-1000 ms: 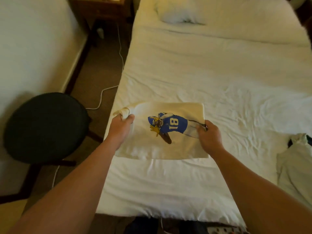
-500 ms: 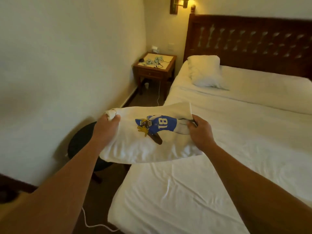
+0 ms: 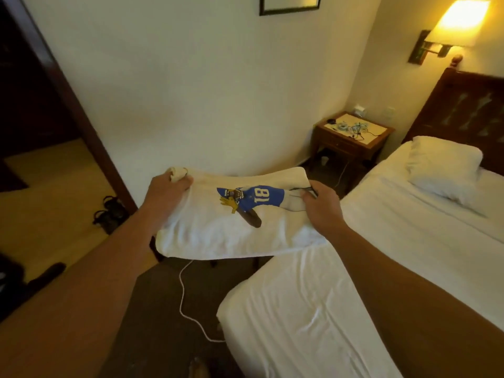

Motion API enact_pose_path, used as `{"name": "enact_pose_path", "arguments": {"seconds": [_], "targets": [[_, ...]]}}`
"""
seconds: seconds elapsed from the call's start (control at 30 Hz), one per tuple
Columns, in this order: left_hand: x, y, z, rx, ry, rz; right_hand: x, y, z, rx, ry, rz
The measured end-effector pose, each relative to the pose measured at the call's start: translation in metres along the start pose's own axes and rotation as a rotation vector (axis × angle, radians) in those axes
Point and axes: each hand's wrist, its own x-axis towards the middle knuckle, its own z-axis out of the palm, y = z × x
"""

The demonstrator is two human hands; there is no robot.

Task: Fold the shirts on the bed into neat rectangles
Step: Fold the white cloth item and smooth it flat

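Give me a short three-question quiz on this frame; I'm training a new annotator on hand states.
1. True or false: the folded white shirt rests flat on the bed.
2. Which hand grips the shirt's rolled-up end: A) left hand B) right hand C) neither?
3. Fill in: the number printed on the shirt is ___.

Key: 1 false, it is held in the air, mostly over the floor beside the bed; 2 A; 3 18.
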Motion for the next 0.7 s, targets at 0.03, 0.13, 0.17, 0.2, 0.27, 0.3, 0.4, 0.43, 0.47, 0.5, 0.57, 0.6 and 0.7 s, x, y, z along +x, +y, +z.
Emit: {"name": "enact_pose_path", "arguments": {"seconds": [0.03,0.13,0.17,0.2,0.27,0.3,0.4,0.43,0.47,0.5,0.57,0.6,0.7], "targets": [[0.0,-0.005,-0.016,-0.029,0.027,-0.021,0.003,-0.011,0.015,0.001,-0.029,-0.019],[0.009,-0.029,-0.064,-0.117,0.122,-0.083,0.011,-0.045,0.064,0.036,-0.125,-0.038],[0.013,-0.037,-0.08,-0.139,0.149,-0.094,0.015,-0.056,0.082,0.051,-0.157,-0.05],[0.019,-0.046,-0.096,-0.144,0.176,-0.097,0.019,-0.068,0.101,0.063,-0.188,-0.07],[0.032,-0.064,-0.13,-0.127,0.227,-0.105,0.027,-0.092,0.142,0.079,-0.251,-0.12],[0.039,-0.073,-0.147,-0.122,0.253,-0.111,0.031,-0.103,0.163,0.077,-0.277,-0.143],[0.076,-0.108,-0.202,-0.12,0.304,-0.176,0.041,-0.14,0.231,0.042,-0.329,-0.208],[0.087,-0.119,-0.221,-0.126,0.317,-0.195,0.044,-0.153,0.253,0.024,-0.34,-0.229],[0.1,-0.13,-0.24,-0.144,0.333,-0.214,0.047,-0.166,0.276,0.008,-0.351,-0.248],[0.112,-0.141,-0.26,-0.165,0.353,-0.235,0.052,-0.179,0.299,-0.007,-0.361,-0.262],[0.133,-0.161,-0.3,-0.172,0.392,-0.271,0.059,-0.205,0.346,-0.026,-0.382,-0.278],[0.143,-0.171,-0.319,-0.166,0.408,-0.285,0.06,-0.218,0.369,-0.023,-0.391,-0.278],[0.171,-0.195,-0.377,-0.191,0.472,-0.3,0.06,-0.258,0.434,-0.01,-0.437,-0.289]]}}
